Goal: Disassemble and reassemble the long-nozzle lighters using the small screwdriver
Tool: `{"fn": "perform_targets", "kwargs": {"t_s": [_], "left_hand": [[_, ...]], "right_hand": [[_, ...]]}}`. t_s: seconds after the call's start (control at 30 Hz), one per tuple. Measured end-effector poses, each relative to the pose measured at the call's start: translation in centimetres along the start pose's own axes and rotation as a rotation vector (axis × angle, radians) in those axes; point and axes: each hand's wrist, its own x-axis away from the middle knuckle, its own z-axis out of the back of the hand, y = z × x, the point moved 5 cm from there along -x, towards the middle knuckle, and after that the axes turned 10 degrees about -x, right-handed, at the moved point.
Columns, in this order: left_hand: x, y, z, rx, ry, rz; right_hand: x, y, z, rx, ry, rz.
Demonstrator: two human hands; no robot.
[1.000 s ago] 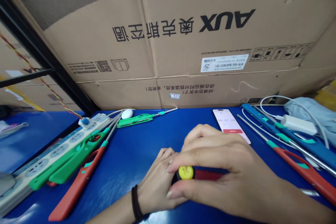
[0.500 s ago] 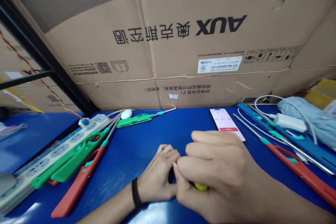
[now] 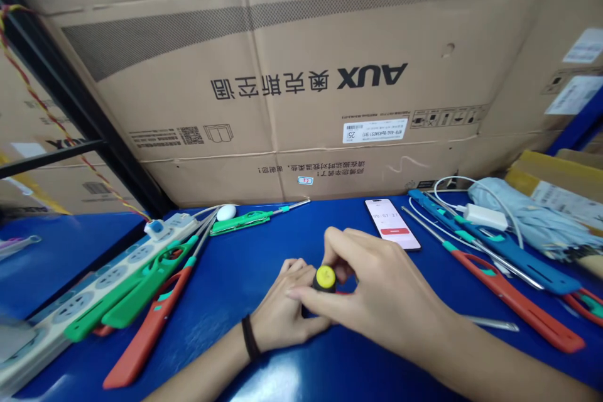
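Note:
My right hand [image 3: 372,292] pinches the black-and-yellow handle of a screwdriver [image 3: 326,277] between thumb and fingers. Its round yellow end faces up at me, and the shaft and tip are hidden below. Beside it, palm down near the tabletop, my left hand [image 3: 289,308] is closed on what looks like a red lighter, mostly covered by both hands. Only a red sliver [image 3: 346,293] of it shows beside the screwdriver. In line with that sliver, a metal tube [image 3: 492,323] emerges beyond my right forearm. A dark band [image 3: 249,338] circles my left wrist.
Green lighters [image 3: 136,289] and a red lighter [image 3: 151,326] lie at left against a power strip [image 3: 78,308]. Another green lighter [image 3: 242,222] is farther back. A phone [image 3: 392,223] shows a running timer. Blue lighters [image 3: 527,257] and a red one [image 3: 518,301] lie right. Cardboard [image 3: 292,113] stands behind.
My right hand has turned from a fist around the handle to a fingertip pinch, bringing the yellow end into view. My left hand stays in place. The camera view has shifted slightly.

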Motion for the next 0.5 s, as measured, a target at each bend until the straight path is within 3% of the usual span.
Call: {"fn": "perform_targets", "kwargs": {"t_s": [0.1, 0.17, 0.3, 0.4, 0.5], "left_hand": [[0.0, -0.1, -0.1, -0.005, -0.03, 0.025], [0.1, -0.3, -0.2, 0.005, -0.047, 0.054], [0.1, -0.4, -0.1, 0.029, -0.065, 0.078], [0.1, -0.2, 0.2, 0.019, -0.046, 0.071], [0.1, 0.1, 0.9, 0.0, 0.017, 0.056]], "right_hand": [[0.3, 0.5, 0.9, -0.131, 0.041, 0.062], [0.3, 0.6, 3.0, -0.123, 0.192, 0.116], [1.0, 1.9, 8.5, -0.08, 0.607, -0.011], [2.1, 4.6, 10.5, -0.125, 0.727, -0.106], [3.8, 9.3, 10.7, -0.272, 0.845, -0.26]]}}
